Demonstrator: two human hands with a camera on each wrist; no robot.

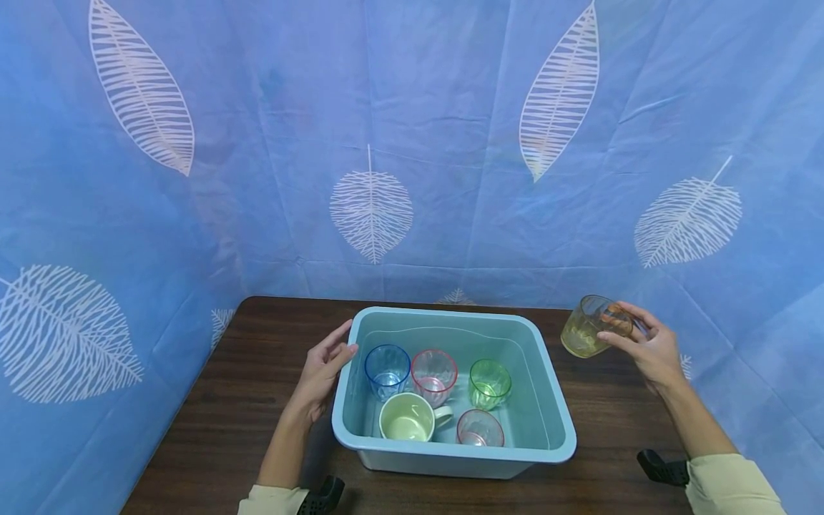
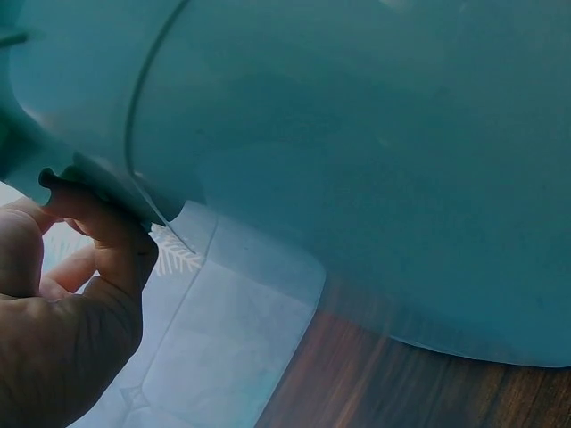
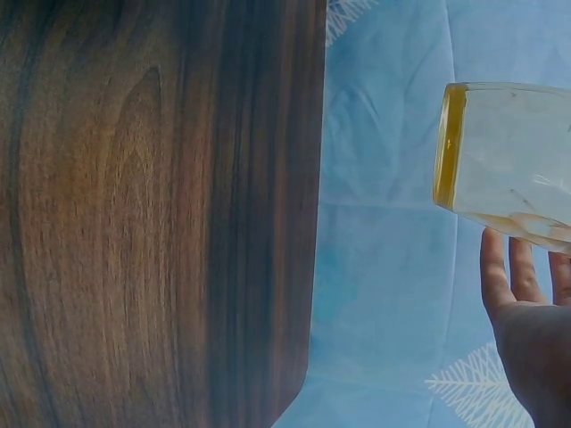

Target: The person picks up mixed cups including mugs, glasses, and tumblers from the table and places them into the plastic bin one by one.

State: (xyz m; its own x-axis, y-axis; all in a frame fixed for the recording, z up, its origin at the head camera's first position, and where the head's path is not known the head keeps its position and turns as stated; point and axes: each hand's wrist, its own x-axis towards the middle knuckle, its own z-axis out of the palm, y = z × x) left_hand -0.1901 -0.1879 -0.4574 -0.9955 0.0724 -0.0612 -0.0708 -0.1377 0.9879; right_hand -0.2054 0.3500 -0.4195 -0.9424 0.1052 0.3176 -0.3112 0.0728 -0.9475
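Observation:
In the head view a light blue plastic tub [image 1: 558, 400] stands on the table, with my left hand [image 1: 325, 366] gripping its left rim, thumb on top and fingers at the outside. The left wrist view shows those fingers [image 2: 116, 234] curled at the tub's edge. To the right of the tub, my right hand [image 1: 650, 350] holds a tilted yellow drinking glass [image 1: 582, 330] between thumb and fingers. Inside the tub are a blue glass [image 1: 388, 375], a red-rimmed glass [image 1: 434, 375], a green glass [image 1: 489, 386], a pale green mug [image 1: 408, 422] and a lower red-rimmed glass [image 1: 479, 431].
The dark wooden table [image 1: 257, 372] runs under the tub, its back edge close behind the tub. A blue cloth [image 1: 444, 207] with white leaf prints hangs behind and at both sides. Black wrist straps [image 1: 663, 468] sit at both cuffs.

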